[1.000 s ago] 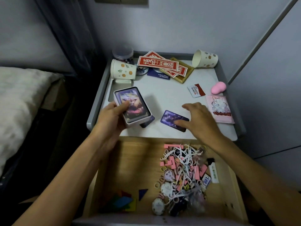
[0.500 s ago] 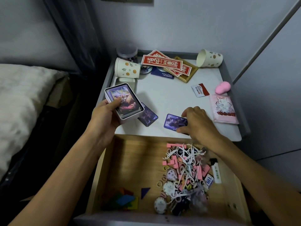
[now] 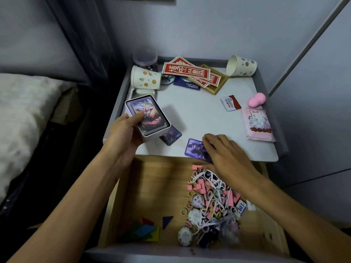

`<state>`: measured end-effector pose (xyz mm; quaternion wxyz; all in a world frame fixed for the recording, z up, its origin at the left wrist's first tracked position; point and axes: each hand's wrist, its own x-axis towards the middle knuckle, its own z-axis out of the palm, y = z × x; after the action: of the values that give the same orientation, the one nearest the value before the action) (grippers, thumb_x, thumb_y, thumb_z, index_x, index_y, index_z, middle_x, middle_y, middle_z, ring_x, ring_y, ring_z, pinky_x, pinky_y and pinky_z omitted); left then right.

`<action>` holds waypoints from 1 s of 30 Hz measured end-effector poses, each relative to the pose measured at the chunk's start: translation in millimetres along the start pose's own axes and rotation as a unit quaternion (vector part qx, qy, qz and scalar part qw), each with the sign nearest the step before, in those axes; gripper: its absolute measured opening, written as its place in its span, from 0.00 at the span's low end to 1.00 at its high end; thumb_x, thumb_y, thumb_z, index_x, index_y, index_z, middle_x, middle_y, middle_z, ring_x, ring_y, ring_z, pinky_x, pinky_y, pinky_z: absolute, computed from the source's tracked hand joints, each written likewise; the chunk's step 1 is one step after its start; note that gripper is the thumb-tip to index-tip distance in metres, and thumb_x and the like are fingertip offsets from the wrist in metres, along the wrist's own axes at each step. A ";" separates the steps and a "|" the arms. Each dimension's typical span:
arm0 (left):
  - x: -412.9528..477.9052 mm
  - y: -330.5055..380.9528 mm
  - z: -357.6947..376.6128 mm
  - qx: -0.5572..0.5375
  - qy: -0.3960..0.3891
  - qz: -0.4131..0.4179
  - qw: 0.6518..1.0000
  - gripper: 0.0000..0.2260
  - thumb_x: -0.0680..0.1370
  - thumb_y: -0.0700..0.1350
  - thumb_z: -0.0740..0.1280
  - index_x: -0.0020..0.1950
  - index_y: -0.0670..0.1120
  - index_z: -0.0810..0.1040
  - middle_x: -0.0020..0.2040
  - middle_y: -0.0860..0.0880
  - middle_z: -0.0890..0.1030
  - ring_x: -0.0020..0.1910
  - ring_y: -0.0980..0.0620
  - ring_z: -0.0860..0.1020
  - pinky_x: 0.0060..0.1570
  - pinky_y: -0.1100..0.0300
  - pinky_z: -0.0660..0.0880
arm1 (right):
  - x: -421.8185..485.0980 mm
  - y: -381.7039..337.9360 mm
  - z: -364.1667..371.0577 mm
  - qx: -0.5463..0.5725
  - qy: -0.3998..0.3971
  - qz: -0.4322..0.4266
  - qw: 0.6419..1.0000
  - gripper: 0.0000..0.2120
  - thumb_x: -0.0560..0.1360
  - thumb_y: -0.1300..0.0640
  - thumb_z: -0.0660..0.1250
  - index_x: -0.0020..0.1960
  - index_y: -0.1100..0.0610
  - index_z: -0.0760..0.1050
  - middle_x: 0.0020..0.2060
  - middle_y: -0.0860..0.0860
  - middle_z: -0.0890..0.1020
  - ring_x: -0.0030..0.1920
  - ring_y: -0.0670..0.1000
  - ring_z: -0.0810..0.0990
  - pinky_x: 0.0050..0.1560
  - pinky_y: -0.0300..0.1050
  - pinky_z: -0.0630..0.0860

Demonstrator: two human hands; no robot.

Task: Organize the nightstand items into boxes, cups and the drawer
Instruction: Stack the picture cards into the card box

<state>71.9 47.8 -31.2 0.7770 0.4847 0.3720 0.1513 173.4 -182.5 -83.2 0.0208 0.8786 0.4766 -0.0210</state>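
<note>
The left hand (image 3: pixel 125 133) grips the card tin (image 3: pixel 147 116), tilted open-side-up over the desk's (image 3: pixel 199 114) near-left corner to take more cards, while the right hand (image 3: pixel 228 156) bends over a loose card (image 3: pixel 194 149) at the near edge; whether it pinches yet, I cannot tell.

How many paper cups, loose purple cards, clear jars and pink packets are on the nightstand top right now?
Paper cups: 2
Loose purple cards: 2
Clear jar: 1
Pink packet: 1
Total: 6
</note>
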 end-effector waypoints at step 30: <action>14.7 30.4 -46.0 -0.138 0.029 0.029 0.990 0.15 0.81 0.40 0.63 0.67 0.38 0.74 0.56 0.40 0.84 0.53 0.42 0.84 0.57 0.42 0.79 | 128.1 -80.9 -35.2 0.130 -0.108 0.193 0.966 0.37 0.70 0.39 0.73 0.68 0.60 0.65 0.67 0.61 0.71 0.67 0.61 0.68 0.64 0.53 0.67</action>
<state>52.3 100.7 -22.9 0.8206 0.3791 0.3553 0.2379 175.9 -29.3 -56.6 -0.0389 0.9417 0.2859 -0.1730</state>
